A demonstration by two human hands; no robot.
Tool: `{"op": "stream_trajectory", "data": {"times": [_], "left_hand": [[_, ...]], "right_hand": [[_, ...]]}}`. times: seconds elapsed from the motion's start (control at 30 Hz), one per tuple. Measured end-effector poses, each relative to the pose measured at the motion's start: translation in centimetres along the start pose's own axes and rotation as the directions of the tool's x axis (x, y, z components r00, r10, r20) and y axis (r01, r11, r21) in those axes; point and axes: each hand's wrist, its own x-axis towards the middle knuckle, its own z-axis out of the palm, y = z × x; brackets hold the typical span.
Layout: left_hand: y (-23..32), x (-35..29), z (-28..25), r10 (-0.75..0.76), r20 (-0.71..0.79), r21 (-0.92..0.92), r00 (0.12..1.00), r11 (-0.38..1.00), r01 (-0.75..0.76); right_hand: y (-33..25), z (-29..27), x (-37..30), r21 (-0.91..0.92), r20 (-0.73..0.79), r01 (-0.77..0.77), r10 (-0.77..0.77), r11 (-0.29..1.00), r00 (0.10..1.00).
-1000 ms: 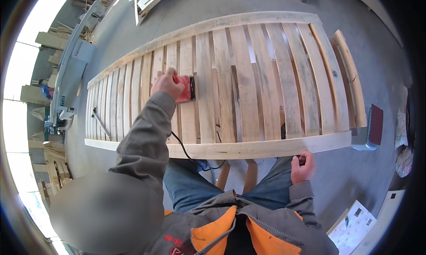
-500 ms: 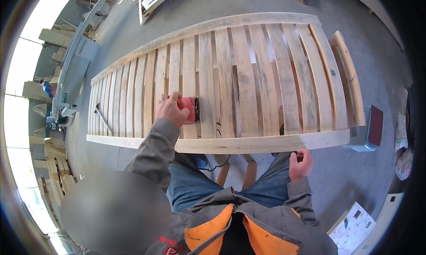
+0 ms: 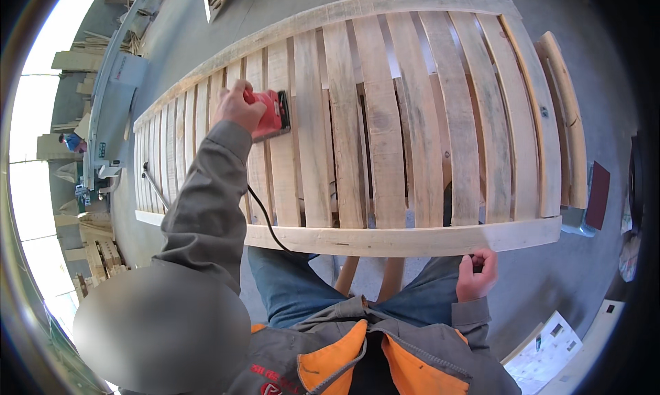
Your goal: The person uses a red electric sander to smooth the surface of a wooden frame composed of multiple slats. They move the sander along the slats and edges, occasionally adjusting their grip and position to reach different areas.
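A long slatted wooden frame [image 3: 385, 120] lies across in front of me, with many pale planks running away from me. My left hand [image 3: 237, 107] grips a red electric sander [image 3: 272, 113] that rests flat on the slats left of the middle. A black cord [image 3: 265, 220] runs from the sander back over the near rail [image 3: 412, 238]. My right hand [image 3: 477, 274] hangs below the near rail at my thigh, fingers curled around a small dark object that I cannot identify.
A grey machine bench [image 3: 113, 113] stands left of the frame, with stacked timber beyond it. A dark metal tool [image 3: 155, 185] lies on the left slats. A loose curved plank [image 3: 567, 113] and a dark red block [image 3: 598, 195] sit to the right. Printed papers [image 3: 550, 347] lie at lower right.
My left hand drew the sander toward the near rail, then pushed it back out along the slats. The right hand has stayed by my thigh.
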Motion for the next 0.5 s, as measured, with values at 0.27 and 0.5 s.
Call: {"op": "stream_trajectory", "data": {"times": [0.27,0.5], "left_hand": [[2.1,7.5,0.9,0.059,-0.065,0.055,0.996,0.997,-0.055],[2.6,13.0,1.3,0.022,-0.06,0.092,0.998,0.996,-0.016]], "right_hand": [[-0.8,-0.3,0.3,-0.025,-0.012,-0.069,0.069,0.997,0.998],[-0.8,-0.5,0.3,-0.009,-0.015,-0.108,0.108,0.994,0.994]]}}
